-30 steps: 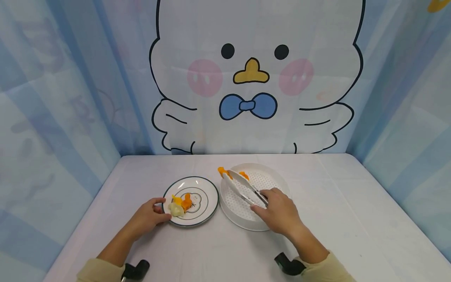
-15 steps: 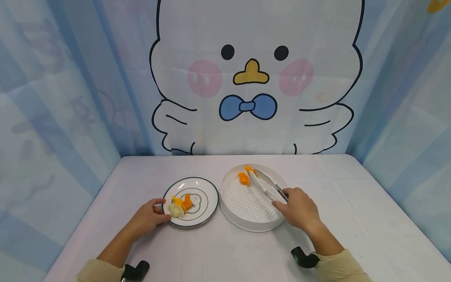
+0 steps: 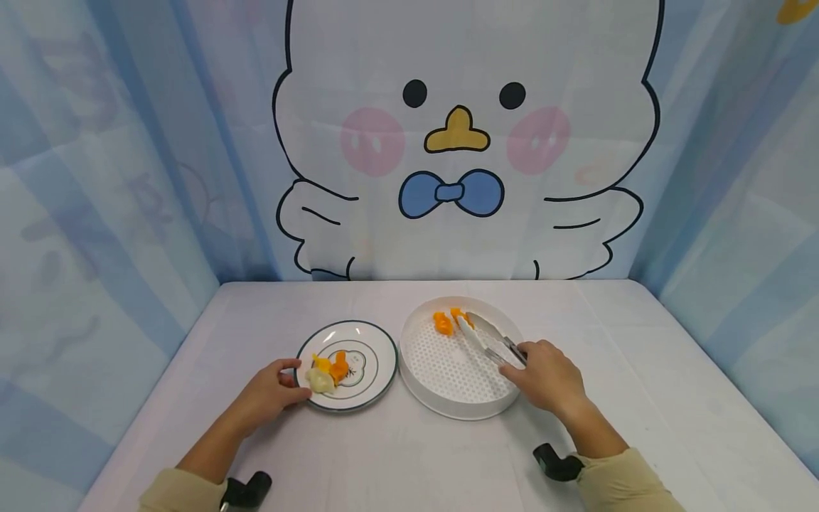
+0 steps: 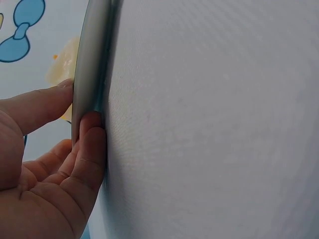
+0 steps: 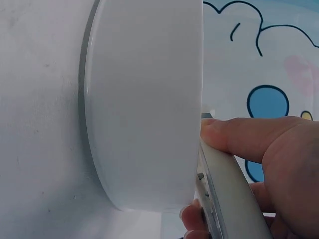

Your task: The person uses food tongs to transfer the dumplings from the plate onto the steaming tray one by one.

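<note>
My left hand (image 3: 270, 390) pinches the left rim of a white plate (image 3: 367, 387) with a dark green edge line, thumb on top and fingers beneath. On the plate lie a yellow piece (image 3: 321, 363), an orange piece (image 3: 339, 367) and a pale dumpling-like piece (image 3: 319, 381). Metal tongs (image 3: 472, 336) are gripped by my right hand (image 3: 550, 377) over a round white perforated steamer tray (image 3: 461, 410). The tongs' tips are at an orange piece (image 3: 456, 313) near the tray's back; another orange piece (image 3: 442, 323) lies just left of it. In the right wrist view, the tray's wall (image 5: 144, 99) hides the tips.
Plate and tray stand side by side, nearly touching, on a white-covered table (image 3: 640, 370). Behind the table hangs a curtain (image 3: 461, 235) with a cartoon bird, and blue curtains close both sides. A black wrist mount (image 3: 557, 462) sits at each cuff.
My right hand has moved right with the tongs, carrying the orange piece from above the tray's left rim to its back part. The left hand keeps its grip on the plate.
</note>
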Tool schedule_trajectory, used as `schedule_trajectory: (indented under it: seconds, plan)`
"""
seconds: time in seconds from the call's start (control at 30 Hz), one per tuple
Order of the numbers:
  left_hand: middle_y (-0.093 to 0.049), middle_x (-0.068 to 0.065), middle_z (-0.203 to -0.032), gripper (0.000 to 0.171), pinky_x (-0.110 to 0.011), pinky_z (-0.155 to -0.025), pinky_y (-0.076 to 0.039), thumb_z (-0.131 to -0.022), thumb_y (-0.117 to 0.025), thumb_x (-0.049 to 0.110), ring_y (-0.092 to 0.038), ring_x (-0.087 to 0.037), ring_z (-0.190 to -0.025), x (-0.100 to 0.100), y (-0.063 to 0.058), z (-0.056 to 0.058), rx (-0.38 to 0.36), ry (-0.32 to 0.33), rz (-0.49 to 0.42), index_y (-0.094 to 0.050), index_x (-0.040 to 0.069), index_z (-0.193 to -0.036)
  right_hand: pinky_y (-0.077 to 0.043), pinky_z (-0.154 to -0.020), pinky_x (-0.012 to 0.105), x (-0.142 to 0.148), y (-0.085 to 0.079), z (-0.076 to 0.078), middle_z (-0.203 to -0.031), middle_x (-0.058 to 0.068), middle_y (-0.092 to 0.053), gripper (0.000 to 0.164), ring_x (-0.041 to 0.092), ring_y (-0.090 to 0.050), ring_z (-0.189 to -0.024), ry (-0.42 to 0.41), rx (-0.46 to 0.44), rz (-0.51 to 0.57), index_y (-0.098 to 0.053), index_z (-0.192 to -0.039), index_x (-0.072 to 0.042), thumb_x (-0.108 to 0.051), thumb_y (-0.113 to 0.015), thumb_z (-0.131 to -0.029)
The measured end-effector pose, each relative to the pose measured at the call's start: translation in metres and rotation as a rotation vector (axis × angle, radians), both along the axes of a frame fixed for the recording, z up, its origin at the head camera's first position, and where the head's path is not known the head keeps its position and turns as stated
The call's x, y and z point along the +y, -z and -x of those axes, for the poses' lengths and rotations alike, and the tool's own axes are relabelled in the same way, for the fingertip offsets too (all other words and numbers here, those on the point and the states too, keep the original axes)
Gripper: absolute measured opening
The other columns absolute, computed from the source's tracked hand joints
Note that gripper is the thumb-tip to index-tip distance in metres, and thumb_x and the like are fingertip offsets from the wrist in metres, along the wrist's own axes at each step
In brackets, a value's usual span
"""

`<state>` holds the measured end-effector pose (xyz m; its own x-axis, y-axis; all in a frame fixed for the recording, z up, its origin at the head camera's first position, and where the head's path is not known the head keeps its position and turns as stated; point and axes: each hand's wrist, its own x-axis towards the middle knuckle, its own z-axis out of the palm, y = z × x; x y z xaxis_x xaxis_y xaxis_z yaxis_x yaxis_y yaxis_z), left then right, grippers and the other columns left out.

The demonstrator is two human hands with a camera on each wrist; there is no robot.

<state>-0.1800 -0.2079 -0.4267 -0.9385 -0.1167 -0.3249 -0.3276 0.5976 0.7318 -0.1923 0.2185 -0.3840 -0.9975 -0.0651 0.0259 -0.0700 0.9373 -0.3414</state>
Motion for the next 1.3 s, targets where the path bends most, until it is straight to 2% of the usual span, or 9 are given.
schedule_trajectory:
  seconds: [0.27, 0.53, 0.77, 1.0, 1.3]
  plan:
    - [-0.052, -0.016, -0.102, 0.067, -0.032, -0.074, -0.046, -0.088, -0.078, 0.016, -0.051, -0.029, -0.092, 0.000, 0.000, 0.001, -0.007, -0.004, 0.001, -0.044, -0.001, -0.143, -0.051, -0.079, 0.053, 0.002, 0.001, 0.001, -0.117, 0.028, -0.061, 0.066, 0.038, -0.062, -0.101, -0.006, 0.013, 0.014, -0.059, -0.127, 0.012, -0.040, -0.072, -0.088]
    - [-0.052, -0.016, -0.103, 0.067, -0.032, -0.075, -0.046, -0.088, -0.078, 0.017, -0.051, -0.029, -0.093, 0.000, 0.000, 0.001, -0.010, -0.002, 0.002, -0.044, -0.001, -0.143, -0.050, -0.085, 0.056, -0.013, -0.007, -0.009, -0.123, 0.026, -0.060, 0.063, 0.039, -0.060, -0.107, -0.043, 0.046, 0.045, -0.060, -0.130, 0.006, -0.041, -0.071, -0.089]
    - [-0.052, -0.016, -0.103, 0.067, -0.032, -0.075, -0.046, -0.088, -0.078, 0.017, -0.051, -0.029, -0.093, -0.001, 0.002, 0.001, -0.007, -0.001, 0.004, -0.044, -0.001, -0.143, -0.050, -0.077, 0.048, -0.038, -0.008, -0.019, -0.113, 0.017, -0.064, 0.058, 0.030, -0.062, -0.097, -0.123, 0.086, 0.103, -0.064, -0.128, 0.002, -0.036, -0.075, -0.086]
    - [-0.052, -0.016, -0.102, 0.067, -0.031, -0.074, -0.046, -0.087, -0.078, 0.016, -0.051, -0.029, -0.092, 0.000, 0.002, 0.001, -0.005, -0.007, 0.000, -0.044, -0.001, -0.143, -0.047, -0.073, 0.040, -0.064, -0.008, -0.030, -0.108, 0.009, -0.065, 0.055, 0.019, -0.059, -0.088, -0.173, 0.063, 0.137, -0.067, -0.126, -0.003, -0.037, -0.078, -0.084]
    - [-0.052, -0.016, -0.102, 0.068, -0.032, -0.074, -0.046, -0.087, -0.078, 0.016, -0.051, -0.029, -0.092, -0.002, 0.003, 0.001, -0.002, 0.000, -0.012, -0.044, -0.001, -0.143, -0.044, -0.067, 0.035, -0.088, -0.002, -0.035, -0.102, 0.005, -0.064, 0.056, 0.016, -0.053, -0.080, -0.211, 0.042, 0.156, -0.068, -0.123, -0.002, -0.037, -0.081, -0.081]
